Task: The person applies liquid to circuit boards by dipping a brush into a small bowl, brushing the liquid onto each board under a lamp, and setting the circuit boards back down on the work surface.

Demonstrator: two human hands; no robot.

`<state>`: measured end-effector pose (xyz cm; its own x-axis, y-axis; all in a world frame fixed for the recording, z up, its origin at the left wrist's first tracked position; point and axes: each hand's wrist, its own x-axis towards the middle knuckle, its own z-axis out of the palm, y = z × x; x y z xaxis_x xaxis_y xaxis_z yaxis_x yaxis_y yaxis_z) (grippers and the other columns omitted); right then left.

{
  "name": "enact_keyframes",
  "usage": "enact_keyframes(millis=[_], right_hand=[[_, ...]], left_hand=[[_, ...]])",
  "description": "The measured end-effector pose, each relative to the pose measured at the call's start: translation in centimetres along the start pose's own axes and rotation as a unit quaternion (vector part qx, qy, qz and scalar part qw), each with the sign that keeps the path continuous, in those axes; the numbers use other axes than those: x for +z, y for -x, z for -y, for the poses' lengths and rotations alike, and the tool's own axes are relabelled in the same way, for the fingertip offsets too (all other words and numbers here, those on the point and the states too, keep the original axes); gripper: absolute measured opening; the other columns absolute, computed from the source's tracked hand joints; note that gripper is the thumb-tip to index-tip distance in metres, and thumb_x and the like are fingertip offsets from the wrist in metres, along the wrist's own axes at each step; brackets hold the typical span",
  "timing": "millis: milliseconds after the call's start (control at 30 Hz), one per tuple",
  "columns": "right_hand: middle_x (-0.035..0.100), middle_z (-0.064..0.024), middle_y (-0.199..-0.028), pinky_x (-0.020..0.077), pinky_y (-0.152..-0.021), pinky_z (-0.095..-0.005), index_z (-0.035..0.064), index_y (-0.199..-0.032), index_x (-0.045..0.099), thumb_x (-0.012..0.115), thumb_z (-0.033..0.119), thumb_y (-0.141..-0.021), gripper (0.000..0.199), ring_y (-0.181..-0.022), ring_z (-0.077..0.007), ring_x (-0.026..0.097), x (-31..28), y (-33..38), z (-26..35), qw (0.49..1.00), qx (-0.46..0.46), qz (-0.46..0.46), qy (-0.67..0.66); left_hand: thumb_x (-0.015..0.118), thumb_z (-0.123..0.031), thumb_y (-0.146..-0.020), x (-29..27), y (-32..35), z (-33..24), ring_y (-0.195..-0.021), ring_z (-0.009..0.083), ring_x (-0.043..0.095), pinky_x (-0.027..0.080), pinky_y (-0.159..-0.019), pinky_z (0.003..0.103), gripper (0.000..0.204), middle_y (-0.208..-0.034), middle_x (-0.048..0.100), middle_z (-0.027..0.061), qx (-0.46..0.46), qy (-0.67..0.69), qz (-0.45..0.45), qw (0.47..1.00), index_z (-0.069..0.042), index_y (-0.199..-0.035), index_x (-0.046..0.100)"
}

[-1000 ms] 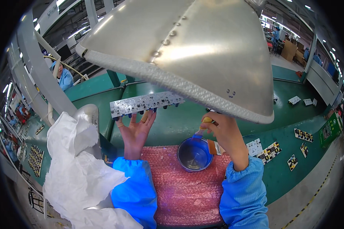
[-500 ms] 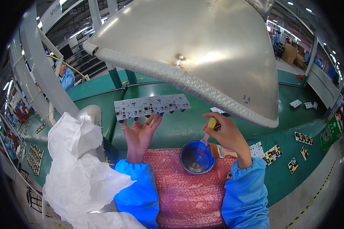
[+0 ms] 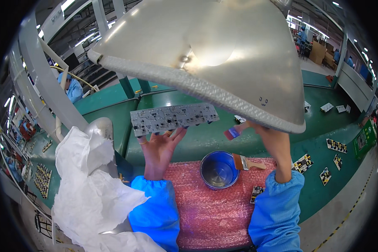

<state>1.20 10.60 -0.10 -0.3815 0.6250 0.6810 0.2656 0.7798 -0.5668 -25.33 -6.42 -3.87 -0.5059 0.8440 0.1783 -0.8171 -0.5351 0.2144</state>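
My left hand (image 3: pixel 160 150) holds up a long silver-grey circuit board (image 3: pixel 174 117) from below, with its fingertips along the near edge. Small black parts dot the board's upper face. My right hand (image 3: pixel 274 145) is closed around a paintbrush, whose dark reddish bristles and blue-lit ferrule (image 3: pixel 232 133) point left above the cup. The metal hood hides part of those fingers and the brush handle. Below, a round metal cup (image 3: pixel 219 185) stands on pink bubble wrap (image 3: pixel 197 218). A second brush with a wooden handle (image 3: pixel 255 165) rests with its bristles at the cup's right rim.
A large metal hood (image 3: pixel 239 75) hangs low over the green bench (image 3: pixel 185 147). White crumpled cloth (image 3: pixel 82 185) covers something at left. Small populated circuit boards (image 3: pixel 302 164) lie at right, one (image 3: pixel 256 194) beside my right sleeve. A person in blue (image 3: pixel 73 88) sits beyond the bench.
My right hand has lifted the paintbrush out of the cup and moved right, partly behind the hood's edge. The circuit board has shifted slightly right and tilted, still in my left hand.
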Motion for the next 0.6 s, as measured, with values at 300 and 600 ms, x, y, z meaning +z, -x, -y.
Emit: enact_keyframes(millis=[300, 600], right_hand=[[0.059, -0.0135, -0.107, 0.0479, -0.083, -0.0357, -0.0016, -0.11, 0.055, 0.056, 0.006, -0.088, 0.023, -0.097, -0.0235, 0.058, 3.8, 0.6, 1.8, 0.912, 0.131, -0.107, -0.374], [0.062, -0.0134, -0.096, 0.0552, -0.071, -0.0346, -0.0031, -0.104, 0.058, 0.059, 0.0, -0.086, 0.019, -0.082, -0.0222, 0.063, 8.2, 0.9, 5.3, 0.86, 0.162, -0.053, -0.481]], left_hand=[[0.06, -0.046, -0.083, 0.3, 1.0, 2.7, -0.131, 0.0483, 0.028, 0.021, -0.112, 0.059, 0.073, -0.142, 0.033, 0.022, -0.028, -0.135, 0.072, 0.988, -0.005, -0.138, 0.035], [0.059, -0.053, -0.083, 1.4, 1.3, 4.2, -0.133, 0.0433, 0.029, 0.023, -0.114, 0.053, 0.085, -0.144, 0.029, 0.0228, -0.03, -0.223, 0.075, 0.971, -0.001, -0.141, 0.025]])
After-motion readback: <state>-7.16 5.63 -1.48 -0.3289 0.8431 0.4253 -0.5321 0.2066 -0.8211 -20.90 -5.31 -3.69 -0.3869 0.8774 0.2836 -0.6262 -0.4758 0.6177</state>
